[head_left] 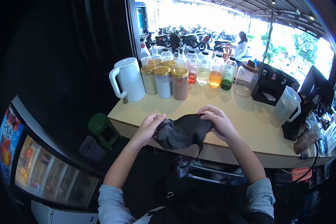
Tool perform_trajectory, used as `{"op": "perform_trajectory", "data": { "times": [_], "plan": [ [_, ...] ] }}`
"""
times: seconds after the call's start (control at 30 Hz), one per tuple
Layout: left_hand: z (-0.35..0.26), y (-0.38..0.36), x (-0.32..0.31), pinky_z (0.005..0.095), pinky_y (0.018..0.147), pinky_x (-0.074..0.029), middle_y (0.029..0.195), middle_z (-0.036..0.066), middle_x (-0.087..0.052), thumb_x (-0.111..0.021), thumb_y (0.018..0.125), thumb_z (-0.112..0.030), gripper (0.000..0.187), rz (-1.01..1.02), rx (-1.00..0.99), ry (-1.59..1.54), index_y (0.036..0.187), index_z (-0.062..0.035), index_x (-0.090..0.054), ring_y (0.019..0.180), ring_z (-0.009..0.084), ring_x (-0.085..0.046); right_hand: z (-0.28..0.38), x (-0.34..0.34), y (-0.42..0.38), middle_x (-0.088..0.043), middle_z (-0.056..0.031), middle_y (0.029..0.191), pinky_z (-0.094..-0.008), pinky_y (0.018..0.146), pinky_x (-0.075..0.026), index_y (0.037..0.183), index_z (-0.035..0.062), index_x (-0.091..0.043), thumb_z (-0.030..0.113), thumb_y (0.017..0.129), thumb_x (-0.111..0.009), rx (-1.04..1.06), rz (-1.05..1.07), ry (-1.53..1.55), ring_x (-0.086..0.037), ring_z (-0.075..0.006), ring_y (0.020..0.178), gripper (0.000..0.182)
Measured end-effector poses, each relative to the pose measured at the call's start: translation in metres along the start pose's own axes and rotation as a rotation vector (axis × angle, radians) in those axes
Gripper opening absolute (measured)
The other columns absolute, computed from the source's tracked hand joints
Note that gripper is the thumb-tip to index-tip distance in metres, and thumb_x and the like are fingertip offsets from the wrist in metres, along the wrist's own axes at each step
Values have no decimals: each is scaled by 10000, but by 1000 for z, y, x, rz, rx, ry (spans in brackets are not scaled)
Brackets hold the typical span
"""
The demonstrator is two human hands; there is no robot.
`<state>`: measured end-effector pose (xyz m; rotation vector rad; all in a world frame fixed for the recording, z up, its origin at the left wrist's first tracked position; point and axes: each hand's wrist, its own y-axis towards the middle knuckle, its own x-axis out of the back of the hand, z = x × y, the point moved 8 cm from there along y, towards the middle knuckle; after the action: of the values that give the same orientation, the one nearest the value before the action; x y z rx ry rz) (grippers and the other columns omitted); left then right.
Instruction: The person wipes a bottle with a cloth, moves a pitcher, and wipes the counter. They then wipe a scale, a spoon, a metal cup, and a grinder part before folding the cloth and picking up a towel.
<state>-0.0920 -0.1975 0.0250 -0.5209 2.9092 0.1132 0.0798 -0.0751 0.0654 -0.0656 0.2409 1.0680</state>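
Observation:
A dark grey cloth [183, 131] hangs bunched between my two hands, just over the front edge of the wooden counter [156, 107]. My left hand [151, 127] pinches its left end with the fingers closed. On the other side, my right hand [217, 120] grips the upper right corner between thumb and fingers. A thin strip of the cloth dangles below on the right. Behind the cloth stand jars with gold lids, the nearest a brown-filled jar [180, 85].
A white electric kettle [130, 80] stands at the counter's left end. Bottles of coloured liquid, such as an orange one [215, 72], line the back. A plastic pitcher [285, 106] and a monitor [317, 87] occupy the right. A display fridge [52, 175] is at lower left, near a green stool [100, 127].

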Motion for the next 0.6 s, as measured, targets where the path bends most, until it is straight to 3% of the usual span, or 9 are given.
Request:
{"op": "perform_trajectory", "data": {
  "times": [0.07,0.17,0.2,0.27,0.33,0.43,0.47,0.53,0.6],
  "plan": [
    [-11,-7,-2,197,669,-486,832,-2,-616,-532,941,-289,232,14,19,33,944,-57,-543,756,45,-593,-13,-35,15,-595,-36,859,-202,558,-536,975,-3,-571,57,852,-556,-13,47,-82,-602,-72,704,137],
    [-23,-13,-3,211,729,-469,961,33,-591,-726,797,-215,399,181,-201,208,1062,-40,-483,876,72,-566,-18,-88,20,-590,-41,923,-230,694,-528,1098,2,-573,90,901,-531,-105,199,-163,-599,-86,831,220],
    [-27,-19,0,211,729,-469,961,33,-591,-726,797,-215,399,175,-198,209,1062,-40,-483,876,72,-566,-17,-99,22,-583,-36,939,-233,711,-516,1130,1,-567,95,910,-523,-116,242,-246,-588,-88,837,243],
    [-56,-37,3,218,743,-456,990,46,-581,-751,747,-134,434,18,-444,729,1068,-52,-470,903,68,-551,-21,-115,28,-579,-38,934,-227,712,-499,1155,6,-556,109,893,-553,-27,335,-279,-574,-95,837,281],
    [-57,-42,15,217,727,-447,1014,48,-573,-704,745,-46,415,36,-399,623,1073,-59,-450,935,66,-537,-11,-133,29,-575,-40,930,-222,714,-482,1179,10,-545,123,876,-582,71,417,-320,-560,-101,836,325],
    [-54,-48,29,199,692,-430,1037,42,-561,-609,759,38,433,73,-293,469,1118,-68,-390,913,57,-533,33,-145,27,-574,-94,906,-310,725,-464,1224,77,-523,173,733,-728,607,126,-943,-558,-186,809,541],
    [-56,-50,30,199,692,-430,1037,42,-561,-609,759,38,433,80,-299,473,1118,-68,-390,913,57,-533,32,-146,30,-574,-94,906,-310,725,-464,1224,77,-523,173,733,-728,613,117,-946,-558,-186,809,541],
    [-58,-54,34,222,768,-450,1013,30,-535,-597,762,73,454,107,-263,417,1131,-67,-371,949,90,-548,13,-160,40,-603,-108,910,-335,720,-462,1212,85,-528,172,718,-733,441,368,-900,-574,-211,787,542],
    [-46,-49,42,228,790,-454,1024,34,-538,-615,762,76,488,128,-322,370,1144,-68,-348,955,98,-553,6,-161,53,-632,-115,870,-315,727,-460,1114,49,-574,115,710,-687,343,349,-885,-589,-204,767,425]
  ]
}}
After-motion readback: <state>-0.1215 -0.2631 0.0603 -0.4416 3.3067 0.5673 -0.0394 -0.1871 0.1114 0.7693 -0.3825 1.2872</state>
